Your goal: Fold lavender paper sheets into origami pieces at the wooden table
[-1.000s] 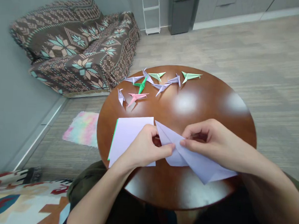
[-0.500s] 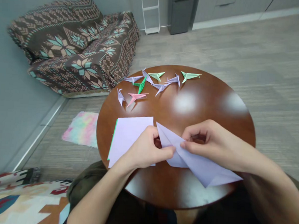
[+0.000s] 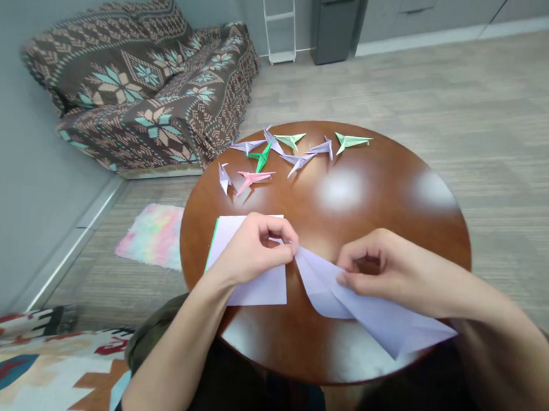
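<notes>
A partly folded sheet of lilac origami paper (image 3: 375,311) is held between my two hands over the near side of the round table. My left hand (image 3: 257,248) pinches its pointed left corner between thumb and fingertips. With thumb and curled fingers, my right hand (image 3: 378,261) grips the upper edge near the middle. A loose flap hangs below, and the right end comes to a point beyond my right wrist. Under my left hand lies a stack of square paper (image 3: 262,291), lilac on top with a green edge showing at its left side.
Several folded paper cranes stand at the table's far left, among them a pink crane (image 3: 252,178), a green crane (image 3: 262,157) and a pale green crane (image 3: 351,141). The glossy brown table (image 3: 396,194) has a rounded edge. A covered sofa (image 3: 146,92) stands behind it.
My left hand has shifted up and left from the paper's inner crease to its left tip. The paper has swung lower and right, and my right hand has moved slightly right with it.
</notes>
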`<state>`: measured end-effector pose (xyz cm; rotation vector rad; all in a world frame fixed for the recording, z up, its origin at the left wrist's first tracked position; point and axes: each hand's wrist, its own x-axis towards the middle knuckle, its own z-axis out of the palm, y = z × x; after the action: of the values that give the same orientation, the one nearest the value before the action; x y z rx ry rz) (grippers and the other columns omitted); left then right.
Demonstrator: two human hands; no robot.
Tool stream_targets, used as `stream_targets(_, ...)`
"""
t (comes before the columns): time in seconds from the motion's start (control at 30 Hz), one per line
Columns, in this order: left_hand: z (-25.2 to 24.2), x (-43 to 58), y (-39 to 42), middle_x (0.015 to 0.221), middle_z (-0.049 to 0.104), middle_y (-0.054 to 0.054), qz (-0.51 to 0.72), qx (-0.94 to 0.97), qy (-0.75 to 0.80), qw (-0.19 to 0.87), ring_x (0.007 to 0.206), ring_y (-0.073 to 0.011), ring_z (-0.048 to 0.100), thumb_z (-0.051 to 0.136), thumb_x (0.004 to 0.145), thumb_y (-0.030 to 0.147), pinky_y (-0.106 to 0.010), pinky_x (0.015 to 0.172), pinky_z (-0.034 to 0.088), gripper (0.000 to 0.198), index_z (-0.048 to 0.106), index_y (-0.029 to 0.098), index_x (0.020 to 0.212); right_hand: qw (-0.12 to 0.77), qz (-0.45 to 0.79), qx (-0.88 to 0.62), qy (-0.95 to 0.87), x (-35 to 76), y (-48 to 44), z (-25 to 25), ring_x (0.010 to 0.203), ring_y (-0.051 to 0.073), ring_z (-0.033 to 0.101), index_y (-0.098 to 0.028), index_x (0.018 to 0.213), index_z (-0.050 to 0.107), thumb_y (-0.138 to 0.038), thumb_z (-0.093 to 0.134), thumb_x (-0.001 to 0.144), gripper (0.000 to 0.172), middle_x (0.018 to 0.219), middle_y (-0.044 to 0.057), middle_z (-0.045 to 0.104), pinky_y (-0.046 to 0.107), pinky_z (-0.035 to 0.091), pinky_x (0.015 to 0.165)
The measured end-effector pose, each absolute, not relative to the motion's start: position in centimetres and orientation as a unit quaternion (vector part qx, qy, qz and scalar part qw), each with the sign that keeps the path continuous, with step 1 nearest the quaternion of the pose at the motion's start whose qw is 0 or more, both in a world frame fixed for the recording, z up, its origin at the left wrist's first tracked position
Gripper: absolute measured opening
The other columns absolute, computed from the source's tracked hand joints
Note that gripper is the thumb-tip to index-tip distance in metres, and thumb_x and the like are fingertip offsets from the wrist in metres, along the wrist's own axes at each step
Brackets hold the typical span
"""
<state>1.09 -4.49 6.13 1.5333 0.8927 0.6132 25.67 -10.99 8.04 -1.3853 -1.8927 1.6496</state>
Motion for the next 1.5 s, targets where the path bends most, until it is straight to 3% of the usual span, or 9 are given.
stream_targets(0.13,5.4,0.3,-3.7,0.07,0.065,-0.003,0.34,0.594,0.339,0.646,0.063,-0.0126,0.059,0.071,0.084,0.032,-0.022,0.058,0.046,0.021,0.072,0.014,0.073,0.153,0.592,-0.479,-0.63,25.9,-10.7,8.0,0.061,0.011,0.047,-0.016,0.074,0.068,-0.031,0.065,0.089,0.022,0.065,-0.003,0.057,0.025,0.035,0.054)
stream_targets(0.3,5.5,1.1,-4.8,0.086,0.067,-0.003,0.294,0.58,0.25,0.718,0.072,-0.0143,0.064,0.073,0.088,0.044,-0.023,0.064,0.049,0.041,0.07,0.02,0.122,0.2,0.628,-0.467,-0.589,25.9,-10.1,8.3,0.059,0.01,0.047,-0.015,0.075,0.069,-0.035,0.073,0.087,0.024,0.066,-0.003,0.059,0.022,0.034,0.052)
stream_targets(0.5,5.9,2.2,-6.1,0.094,0.069,-0.003,0.283,0.607,0.281,0.687,0.08,-0.0128,0.064,0.084,0.081,0.027,-0.02,0.071,0.048,0.029,0.071,0.018,0.106,0.243,0.629,-0.46,-0.578,25.8,-9.7,8.5,0.065,0.014,0.061,-0.016,0.097,0.076,-0.045,0.078,0.085,0.031,0.077,0.001,0.072,0.023,0.044,0.056)
stream_targets(0.8,5.3,2.2,-5.1,0.086,0.065,0.002,0.388,0.556,0.373,0.633,0.066,-0.0083,0.06,0.088,0.075,0.026,-0.019,0.064,0.049,0.034,0.069,0.017,0.102,0.525,0.088,-0.55,-0.643,25.8,-11.5,9.1,0.114,0.03,0.072,-0.026,0.108,0.074,-0.034,0.069,0.095,0.016,0.116,0.009,0.078,0.045,0.052,0.103)
stream_targets(1.03,5.6,2.5,-5.6,0.094,0.072,0.0,0.423,0.423,0.334,0.729,0.074,-0.0108,0.067,0.09,0.07,0.023,-0.021,0.068,0.056,0.04,0.071,0.019,0.106,0.297,-0.079,-0.479,-0.822,20.4,-13.1,7.6,0.142,0.041,0.052,-0.022,0.134,0.059,-0.028,0.067,0.094,0.041,0.15,0.016,0.061,0.075,0.017,0.121)
stream_targets(1.2,5.9,2.5,-5.6,0.091,0.071,0.0,0.426,0.33,0.325,0.777,0.076,-0.0095,0.069,0.092,0.067,0.015,-0.018,0.071,0.058,0.038,0.072,0.016,0.099,0.372,-0.063,-0.514,-0.77,20.7,-12.0,6.4,0.131,0.035,0.064,-0.02,0.119,0.062,-0.01,0.057,0.091,0.031,0.135,0.014,0.072,0.069,0.024,0.122)
stream_targets(1.33,5.4,2.4,-5.5,0.086,0.07,-0.002,0.433,0.386,0.312,0.752,0.07,-0.0112,0.066,0.095,0.065,0.035,-0.022,0.066,0.055,0.047,0.073,0.015,0.102,0.446,-0.011,-0.53,-0.721,21.7,-11.2,6.2,0.099,0.027,0.079,-0.025,0.106,0.068,-0.012,0.057,0.092,0.022,0.108,0.005,0.082,0.062,0.038,0.119)
stream_targets(1.43,5.4,2.4,-6.0,0.086,0.069,-0.003,0.459,0.515,0.333,0.642,0.075,-0.0145,0.063,0.098,0.058,0.041,-0.023,0.066,0.05,0.055,0.076,0.016,0.102,0.461,0.071,-0.569,-0.677,22.2,-11.2,7.0,0.078,0.023,0.078,-0.026,0.098,0.072,-0.02,0.063,0.094,0.011,0.093,0.002,0.082,0.046,0.056,0.101)
stream_targets(1.5,5.7,2.6,-6.6,0.117,0.07,-0.007,0.509,0.572,0.37,0.527,0.104,-0.0222,0.065,0.1,0.055,0.033,-0.027,0.085,0.052,0.068,0.074,0.022,0.117,0.451,0.118,-0.596,-0.654,22.5,-11.4,7.8,0.074,0.023,0.077,-0.026,0.093,0.073,-0.026,0.066,0.094,0.007,0.088,0.002,0.081,0.035,0.06,0.077)
